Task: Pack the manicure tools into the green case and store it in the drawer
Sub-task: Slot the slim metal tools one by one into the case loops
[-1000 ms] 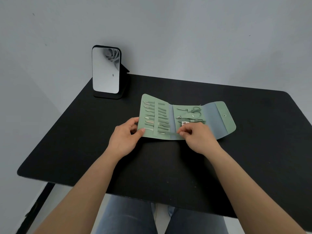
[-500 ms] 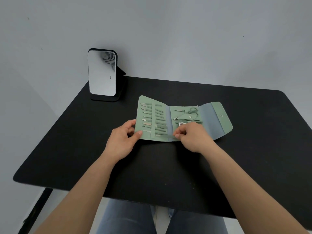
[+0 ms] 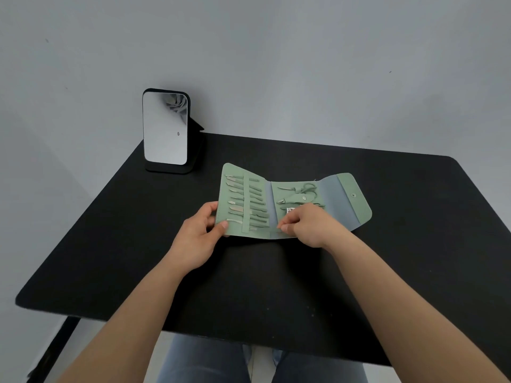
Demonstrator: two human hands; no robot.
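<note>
Case [image 3: 293, 201] lies open on the tabletop [image 3: 414, 244], tools [image 3: 244, 201] sitting in their loops. My left hand [image 3: 200, 234] pinches the left panel's near corner; my right hand [image 3: 309, 225], fingers curled together, nips something small at the middle panel's near edge. Packing looks nearly done; folding, snapping, and the drawer, which I can't see, remain.

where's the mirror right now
In the head view the mirror stands upright at the far left corner of the black table, against the wall, left of and behind the open green case.
</note>
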